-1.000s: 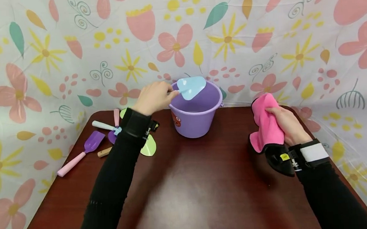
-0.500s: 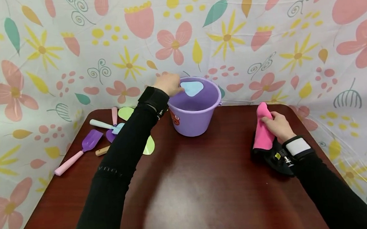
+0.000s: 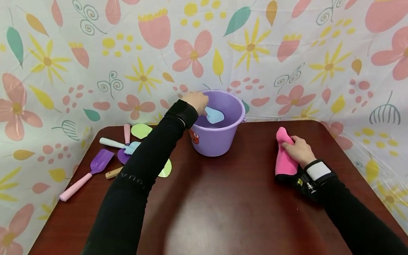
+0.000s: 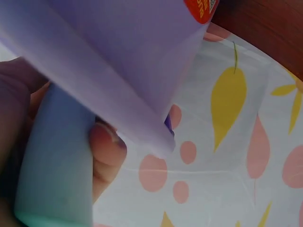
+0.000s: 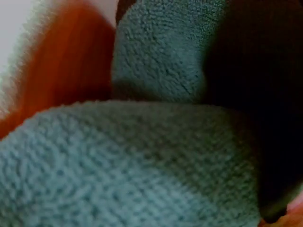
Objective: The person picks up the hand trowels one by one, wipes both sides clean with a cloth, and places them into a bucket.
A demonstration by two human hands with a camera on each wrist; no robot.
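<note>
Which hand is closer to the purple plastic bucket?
Left. The left hand is at the purple plastic bucket rim, holding a light blue toy shovel inside. The right hand grips a pink cloth, apart.

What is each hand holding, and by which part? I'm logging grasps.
The left hand holds the light blue toy shovel by its handle, blade inside the purple bucket. The right hand grips the pink cloth along its side.

- Bucket (image 3: 218, 136): smooth purple plastic with a soft satin sheen.
- Blue scoop (image 3: 214, 115) in my left hand (image 3: 196, 101): matt, smooth plastic.
- Pink cloth (image 3: 283, 160) under my right hand (image 3: 296, 150): fluffy, looped pile, no shine; the right wrist view shows its nap up close.
- Table (image 3: 222, 215): dark red-brown wood-look top, polished and glossy, reflecting light.
- Backdrop (image 3: 289, 42): thin printed sheet, slightly creased, faintly shiny.
- My sleeves (image 3: 134, 189): matt black knit fabric.
</note>
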